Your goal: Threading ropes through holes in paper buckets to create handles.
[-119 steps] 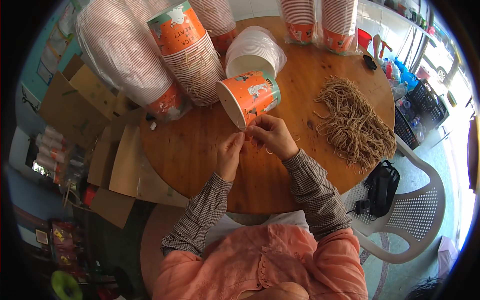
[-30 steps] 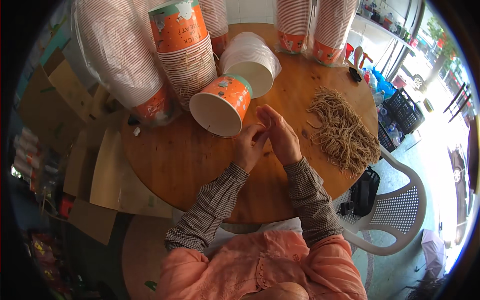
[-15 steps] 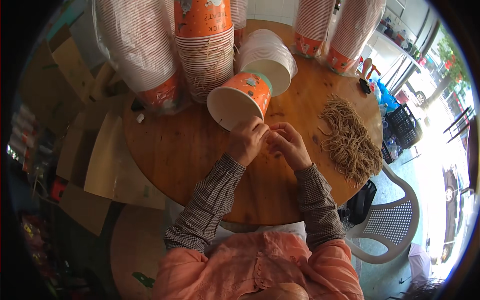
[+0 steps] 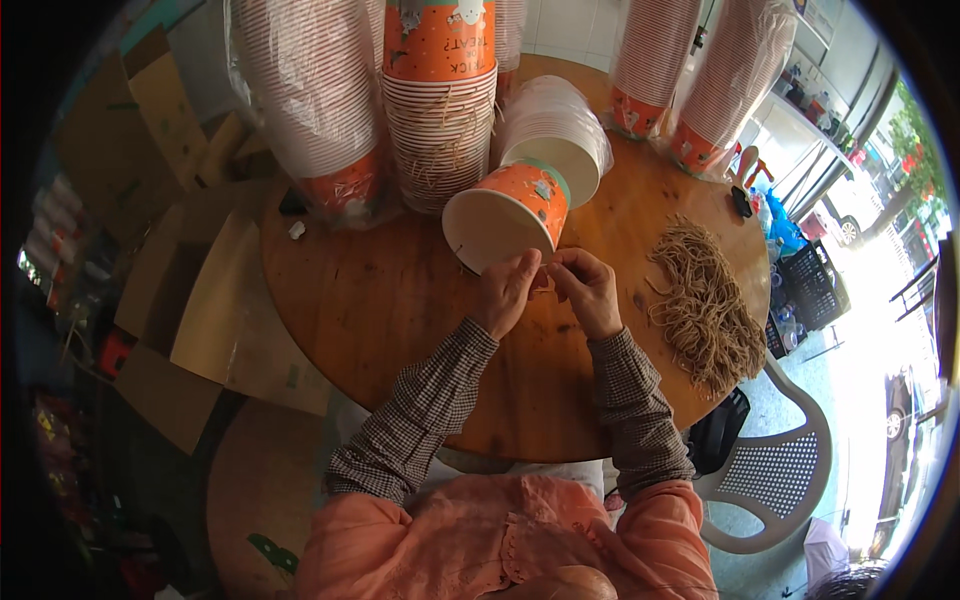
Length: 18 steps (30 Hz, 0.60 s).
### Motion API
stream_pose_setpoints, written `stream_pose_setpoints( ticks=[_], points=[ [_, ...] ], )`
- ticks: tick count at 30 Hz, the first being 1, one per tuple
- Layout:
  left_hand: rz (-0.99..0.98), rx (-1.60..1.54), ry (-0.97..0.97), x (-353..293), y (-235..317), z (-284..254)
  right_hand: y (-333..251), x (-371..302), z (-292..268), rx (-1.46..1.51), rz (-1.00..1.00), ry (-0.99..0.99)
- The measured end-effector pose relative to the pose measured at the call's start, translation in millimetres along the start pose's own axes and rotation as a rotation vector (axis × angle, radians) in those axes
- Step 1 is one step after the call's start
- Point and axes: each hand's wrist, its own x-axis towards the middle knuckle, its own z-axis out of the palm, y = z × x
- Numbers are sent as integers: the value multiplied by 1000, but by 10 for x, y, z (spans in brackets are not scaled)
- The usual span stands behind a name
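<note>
An orange printed paper bucket (image 4: 530, 195) lies on its side, its white mouth turned toward me. At its near rim both my hands work close together. My left hand (image 4: 508, 294) is closed against the rim with its thumb raised; its other fingertips are mostly hidden. Beside it, my right hand (image 4: 588, 292) pinches with thumb and forefinger. A short bit of thin cord (image 4: 541, 290) shows between the hands, too small to follow clearly. To the right lies a loose heap of tan cords (image 4: 708, 310).
Behind the bucket lies a plastic-wrapped nest of white buckets (image 4: 555, 130). A tall upright stack (image 4: 440, 130) has cords hanging along its rims. Wrapped stacks (image 4: 310, 110) stand farther left and right on the round wooden table (image 4: 350, 310). Cardboard boxes (image 4: 215, 300) sit left, a plastic chair (image 4: 770, 480) right.
My left hand has turned so its thumb points up, and the fingertips of both hands have drawn slightly apart. The whole view has shifted a little; the bucket still lies at the hands.
</note>
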Motion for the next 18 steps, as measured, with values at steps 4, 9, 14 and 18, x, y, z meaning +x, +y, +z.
stream_pose_setpoints(
  ticks=[4, 9, 14, 18],
  points=[
    [50, 181, 26, -28, 60, 41, 61, -39, 40, -8, -12, 23],
    [214, 365, 103, -20, -33, 79, 45, -81, 72, -67, -43, 48],
    [356, 328, 65, 12, -149, 78, -29, -87, 43, -152, -76, 64],
    [351, 337, 50, 6, -148, 76, -13, -93, 20, -166, -81, 68]
  ],
)
